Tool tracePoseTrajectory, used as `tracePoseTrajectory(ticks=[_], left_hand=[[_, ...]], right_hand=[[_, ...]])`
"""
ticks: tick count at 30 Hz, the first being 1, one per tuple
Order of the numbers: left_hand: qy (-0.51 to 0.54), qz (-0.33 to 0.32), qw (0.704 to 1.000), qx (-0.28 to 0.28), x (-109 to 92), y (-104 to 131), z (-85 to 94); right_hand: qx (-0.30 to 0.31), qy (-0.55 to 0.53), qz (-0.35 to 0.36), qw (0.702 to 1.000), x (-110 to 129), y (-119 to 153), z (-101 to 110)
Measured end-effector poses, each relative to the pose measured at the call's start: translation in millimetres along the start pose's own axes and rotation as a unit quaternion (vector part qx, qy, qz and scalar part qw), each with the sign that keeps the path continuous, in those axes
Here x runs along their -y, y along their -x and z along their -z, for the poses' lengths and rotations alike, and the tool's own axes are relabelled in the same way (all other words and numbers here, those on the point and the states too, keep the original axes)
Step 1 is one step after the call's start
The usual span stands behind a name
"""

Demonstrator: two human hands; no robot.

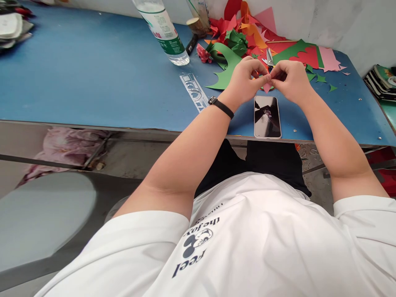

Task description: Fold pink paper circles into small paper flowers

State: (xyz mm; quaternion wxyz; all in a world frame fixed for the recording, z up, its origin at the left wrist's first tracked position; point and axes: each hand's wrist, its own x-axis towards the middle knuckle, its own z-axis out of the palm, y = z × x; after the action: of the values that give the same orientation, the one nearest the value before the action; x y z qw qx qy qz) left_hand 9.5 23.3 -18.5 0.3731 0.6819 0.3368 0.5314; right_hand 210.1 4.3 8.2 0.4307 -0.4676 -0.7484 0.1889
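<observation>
White printed T-shirt [262, 239] nearest; beyond it, the bare left hand [246, 78] and right hand [292, 78] meet, apparently pinching a small pink paper piece [267, 88], partly hidden, above the blue tabletop [93, 74]. Light, even pressure should spare thin paper from creasing. Counted: one black-screened phone [267, 117], one clear plastic stencil ruler [194, 91], one green-labelled clear bottle [165, 35], one pair of metal scissors [269, 57]

Labelled bottle [163, 33] beside a black marker [192, 44], pink cloth [68, 146] near a grey seat [46, 218]
</observation>
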Motion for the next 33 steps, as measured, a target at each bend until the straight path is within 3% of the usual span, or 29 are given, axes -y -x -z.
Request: tracePoseTrajectory(ticks=[6, 11, 15, 21, 27, 33], left_hand=[[0.112, 0.073, 0.989, 0.07, -5.9, 11.4, -2.3], [0.108, 0.077, 0.99, 0.054, -5.2, 10.1, -1.6], [0.095, 0.086, 0.989, 0.073, 1.6, 5.9, 0.2], [0.073, 0.092, 0.992, 0.048, 1.4, 4.7, 1.2], [0.05, 0.035, 0.998, 0.02, -10.0, 12.0, -2.2], [0.053, 0.086, 0.995, -0.023, -28.6, 12.4, -5.7]], right_hand=[[0.025, 0.006, -0.017, 1.0, 3.7, 1.8, 2.5], [0.051, 0.039, -0.021, 0.998, 3.3, 0.8, 5.4], [0.048, 0.04, -0.015, 0.998, -4.8, -1.4, 5.0], [0.05, 0.042, -0.006, 0.998, -13.4, -5.1, 4.3], [0.059, 0.049, -0.017, 0.997, 1.0, -2.9, 7.4], [0.058, 0.062, -0.024, 0.996, 4.8, -5.0, 9.7]])
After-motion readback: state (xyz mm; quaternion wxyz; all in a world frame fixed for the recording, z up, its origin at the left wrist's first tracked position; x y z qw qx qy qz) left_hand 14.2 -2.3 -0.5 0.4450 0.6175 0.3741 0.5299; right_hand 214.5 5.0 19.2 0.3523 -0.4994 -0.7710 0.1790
